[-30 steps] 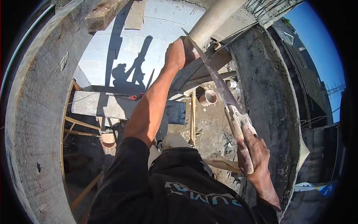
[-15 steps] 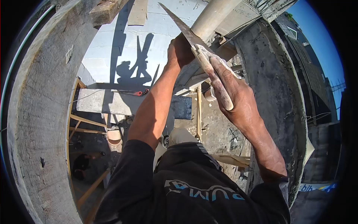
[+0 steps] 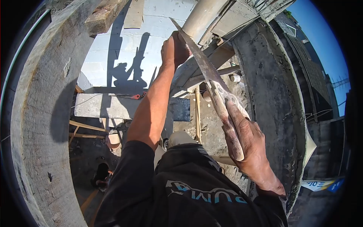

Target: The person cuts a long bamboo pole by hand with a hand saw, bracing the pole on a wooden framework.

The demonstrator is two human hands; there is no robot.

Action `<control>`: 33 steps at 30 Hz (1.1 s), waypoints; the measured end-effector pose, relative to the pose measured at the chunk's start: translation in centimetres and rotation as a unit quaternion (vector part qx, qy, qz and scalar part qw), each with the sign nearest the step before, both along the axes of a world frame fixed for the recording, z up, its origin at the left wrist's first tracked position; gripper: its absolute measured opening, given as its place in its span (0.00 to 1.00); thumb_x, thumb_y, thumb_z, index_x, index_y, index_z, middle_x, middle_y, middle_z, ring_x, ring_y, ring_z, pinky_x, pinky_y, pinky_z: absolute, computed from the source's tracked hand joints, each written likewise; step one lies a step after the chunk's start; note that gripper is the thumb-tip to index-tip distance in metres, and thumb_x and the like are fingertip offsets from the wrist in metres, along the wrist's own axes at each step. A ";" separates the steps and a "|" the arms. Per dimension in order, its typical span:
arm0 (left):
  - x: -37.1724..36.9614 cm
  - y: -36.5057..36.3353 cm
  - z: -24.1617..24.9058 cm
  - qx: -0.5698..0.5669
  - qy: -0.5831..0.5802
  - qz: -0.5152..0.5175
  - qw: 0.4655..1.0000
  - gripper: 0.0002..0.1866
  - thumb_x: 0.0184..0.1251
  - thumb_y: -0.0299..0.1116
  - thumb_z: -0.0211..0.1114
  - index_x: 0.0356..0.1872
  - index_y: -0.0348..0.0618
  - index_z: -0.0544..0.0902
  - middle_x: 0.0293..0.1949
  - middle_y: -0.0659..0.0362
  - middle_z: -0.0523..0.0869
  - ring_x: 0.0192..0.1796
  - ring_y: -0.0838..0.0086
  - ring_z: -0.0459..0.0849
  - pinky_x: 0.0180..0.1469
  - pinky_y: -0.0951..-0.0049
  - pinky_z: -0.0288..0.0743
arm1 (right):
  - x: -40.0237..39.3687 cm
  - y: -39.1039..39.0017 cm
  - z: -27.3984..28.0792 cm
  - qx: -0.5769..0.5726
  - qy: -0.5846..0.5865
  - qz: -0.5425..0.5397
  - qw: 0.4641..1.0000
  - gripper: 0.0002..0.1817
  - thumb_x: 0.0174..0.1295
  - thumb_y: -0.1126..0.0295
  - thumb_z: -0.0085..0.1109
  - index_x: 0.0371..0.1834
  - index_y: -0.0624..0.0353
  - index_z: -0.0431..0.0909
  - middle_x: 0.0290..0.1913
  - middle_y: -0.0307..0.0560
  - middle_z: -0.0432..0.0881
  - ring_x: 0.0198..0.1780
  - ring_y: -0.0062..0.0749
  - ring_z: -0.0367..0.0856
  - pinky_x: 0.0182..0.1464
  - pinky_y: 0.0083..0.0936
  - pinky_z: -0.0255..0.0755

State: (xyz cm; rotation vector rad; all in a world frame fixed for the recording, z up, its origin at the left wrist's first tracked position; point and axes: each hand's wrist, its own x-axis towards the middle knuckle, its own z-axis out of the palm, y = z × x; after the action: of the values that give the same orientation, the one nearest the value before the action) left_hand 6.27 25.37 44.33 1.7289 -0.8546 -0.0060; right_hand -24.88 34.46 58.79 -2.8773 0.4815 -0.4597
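Note:
My right hand [image 3: 249, 142] is wrapped around the pale, worn handle of a handsaw [image 3: 198, 55]. The toothed blade slants up and left across a thick whitish pipe [image 3: 200, 19], close to my left hand. My left hand [image 3: 175, 50] is closed around the pipe's near part, arm stretched forward; its fingers are partly hidden. Whether the teeth have bitten into the pipe cannot be made out. A second saw with a red handle [image 3: 137, 96] rests on a concrete ledge [image 3: 90, 108] beyond my left forearm.
A rough wooden board [image 3: 41, 113] curves along the left, and a concrete beam [image 3: 270, 90] runs along the right. A timber end [image 3: 102, 22] juts in above. Far below, another person [image 3: 101, 176] is at ground level, near wooden poles [image 3: 89, 126] and a bucket [image 3: 113, 140].
My right hand has drawn the saw back toward my body, down and slightly right, so less blade extends past the pipe. My left hand keeps its hold on the pipe.

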 end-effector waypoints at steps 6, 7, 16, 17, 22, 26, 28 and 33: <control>-2.5 -1.1 0.4 0.012 0.026 -0.003 1.000 0.26 0.50 0.43 0.74 0.49 0.40 0.81 0.44 0.41 0.88 0.51 0.46 0.87 0.55 0.54 0.80 | -3.6 -1.1 0.3 -0.078 0.023 0.009 0.997 0.34 0.59 0.74 0.65 0.71 0.64 0.69 0.39 0.56 0.86 0.38 0.46 0.87 0.43 0.41 0.76; -2.6 -0.7 -0.1 0.022 0.027 0.008 0.999 0.26 0.51 0.44 0.74 0.49 0.40 0.81 0.44 0.40 0.88 0.51 0.46 0.86 0.55 0.53 0.80 | -1.1 -2.5 -0.2 -0.079 -0.013 0.035 0.996 0.34 0.60 0.73 0.65 0.72 0.62 0.69 0.38 0.56 0.86 0.37 0.48 0.87 0.43 0.42 0.77; -2.5 -0.7 -0.2 0.014 0.013 0.008 1.000 0.27 0.51 0.49 0.78 0.41 0.34 0.85 0.36 0.43 0.90 0.45 0.54 0.90 0.45 0.60 0.81 | -0.1 -12.1 -6.8 -0.127 -0.049 0.102 0.985 0.31 0.66 0.68 0.61 0.74 0.55 0.68 0.38 0.56 0.84 0.40 0.50 0.85 0.46 0.42 0.76; -2.3 -0.9 -0.4 0.009 0.023 0.011 1.000 0.28 0.50 0.49 0.78 0.41 0.33 0.84 0.36 0.43 0.90 0.45 0.54 0.90 0.45 0.60 0.81 | -0.2 -12.2 -6.9 -0.125 -0.040 0.096 0.987 0.31 0.65 0.69 0.62 0.74 0.55 0.68 0.37 0.55 0.84 0.40 0.49 0.85 0.46 0.42 0.76; -1.6 -1.7 -0.6 0.012 0.037 0.032 0.999 0.27 0.53 0.48 0.74 0.46 0.37 0.81 0.39 0.43 0.89 0.47 0.48 0.89 0.49 0.55 0.80 | -0.4 -3.7 -0.7 -0.042 -0.019 0.008 0.999 0.34 0.62 0.72 0.64 0.74 0.57 0.68 0.39 0.54 0.84 0.41 0.49 0.85 0.49 0.41 0.76; -1.4 -1.3 -0.6 -0.017 0.023 0.041 0.999 0.28 0.49 0.47 0.78 0.44 0.37 0.80 0.38 0.44 0.89 0.45 0.51 0.89 0.48 0.57 0.80 | -4.9 -2.1 -0.2 -0.056 0.015 0.003 0.998 0.33 0.63 0.71 0.64 0.73 0.60 0.68 0.40 0.55 0.86 0.41 0.52 0.85 0.50 0.42 0.77; -2.1 -0.9 0.1 0.015 0.039 0.052 0.998 0.29 0.48 0.43 0.77 0.50 0.40 0.78 0.42 0.45 0.89 0.50 0.48 0.87 0.54 0.54 0.79 | -5.0 -2.2 -0.6 -0.072 -0.017 0.011 0.997 0.33 0.63 0.70 0.64 0.73 0.62 0.68 0.40 0.56 0.86 0.40 0.54 0.85 0.50 0.43 0.78; -0.8 -1.4 -3.1 -0.115 0.098 -0.013 0.988 0.30 0.49 0.44 0.77 0.53 0.45 0.78 0.40 0.47 0.90 0.48 0.49 0.89 0.51 0.53 0.82 | 10.5 -5.4 -2.1 -0.105 0.003 0.011 0.994 0.27 0.71 0.62 0.55 0.71 0.57 0.67 0.42 0.60 0.84 0.40 0.59 0.84 0.45 0.46 0.77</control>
State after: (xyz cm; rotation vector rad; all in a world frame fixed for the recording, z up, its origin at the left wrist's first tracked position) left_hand 5.50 23.92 41.25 1.4748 -0.7031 -0.0905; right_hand -14.37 29.06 56.70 -3.0819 0.4242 -0.5277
